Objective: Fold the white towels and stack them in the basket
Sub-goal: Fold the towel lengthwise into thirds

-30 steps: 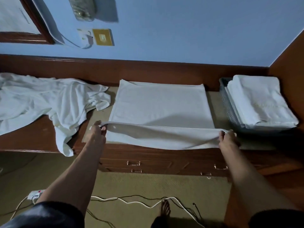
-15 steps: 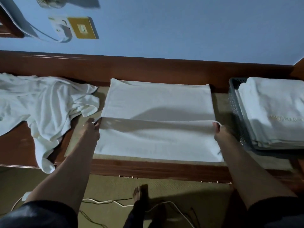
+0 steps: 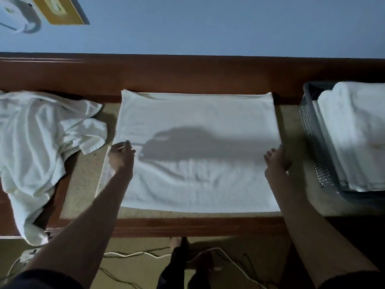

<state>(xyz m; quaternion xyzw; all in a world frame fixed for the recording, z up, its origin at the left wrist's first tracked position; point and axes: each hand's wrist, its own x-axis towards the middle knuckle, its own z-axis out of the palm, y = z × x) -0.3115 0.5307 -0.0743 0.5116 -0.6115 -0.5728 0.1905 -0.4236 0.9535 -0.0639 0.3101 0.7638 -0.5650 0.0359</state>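
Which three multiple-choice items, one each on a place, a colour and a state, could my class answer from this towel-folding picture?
1. Where does the grey basket stand relative to the flat towel on the wooden counter?
A. To its left.
B. To its right.
C. On the floor.

2. What colour is the wall behind?
A. Blue.
B. Green.
C. White.

3. How do the towels in the basket lie?
A. Crumpled.
B. Folded and stacked.
C. Draped over its rim.

Answers: 1 B, the basket sits at the counter's right end. 2 A, plain blue fills the top of the picture. 3 B, they show flat layers with neat edges.
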